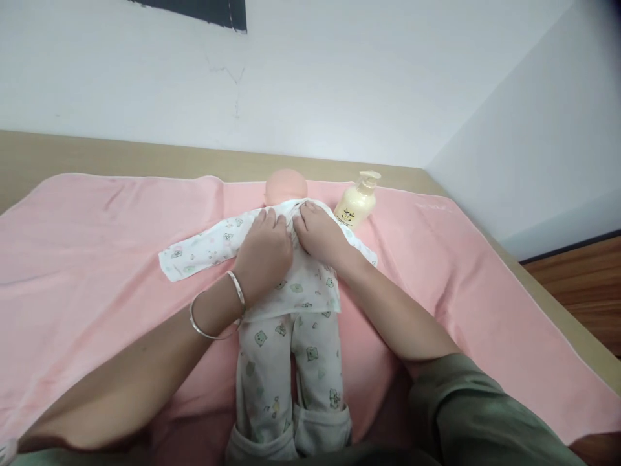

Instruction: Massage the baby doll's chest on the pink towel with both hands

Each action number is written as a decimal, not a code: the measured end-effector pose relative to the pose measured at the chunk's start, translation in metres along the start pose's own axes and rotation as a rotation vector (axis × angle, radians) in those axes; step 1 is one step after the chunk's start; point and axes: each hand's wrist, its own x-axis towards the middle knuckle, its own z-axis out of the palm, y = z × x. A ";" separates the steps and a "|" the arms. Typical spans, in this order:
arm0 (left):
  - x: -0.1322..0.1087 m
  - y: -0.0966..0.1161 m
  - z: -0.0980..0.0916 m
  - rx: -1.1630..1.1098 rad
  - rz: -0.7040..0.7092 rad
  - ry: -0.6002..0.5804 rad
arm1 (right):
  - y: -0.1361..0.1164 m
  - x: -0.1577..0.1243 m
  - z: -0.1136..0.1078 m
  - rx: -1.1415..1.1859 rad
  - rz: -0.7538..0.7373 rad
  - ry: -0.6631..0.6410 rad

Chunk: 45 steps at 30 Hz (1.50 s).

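A baby doll (286, 186) lies on a pink blanket, its smooth head pointing away from me. It is dressed in a white printed baby shirt (310, 291) with long sleeves and matching printed pants (317, 353) with turned-up cuffs. My left hand (266, 249), below a silver bangle, is closed on the shirt's upper front, just below the neck. Beside it, my right hand (317, 230) pinches the fabric near the collar. The two hands nearly meet over the chest and hide part of the shirt front. The left sleeve stretches out flat.
A pale yellow pump bottle (358, 204) lies tilted near the doll's head, to the right. The pink blanket (427, 259) is creased and covers most of the wooden tabletop (145, 151). A white wall (315, 84) rises behind, and brown wood (582, 285) shows at far right.
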 end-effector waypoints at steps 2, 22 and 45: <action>-0.001 0.004 -0.005 -0.057 -0.023 -0.014 | 0.003 0.002 0.001 -0.031 0.025 -0.002; 0.014 -0.030 0.031 -0.226 -0.334 0.042 | -0.021 -0.016 -0.004 -0.050 0.118 0.000; 0.021 -0.040 0.005 -0.317 -0.335 -0.115 | -0.020 -0.024 -0.002 -0.113 0.018 -0.023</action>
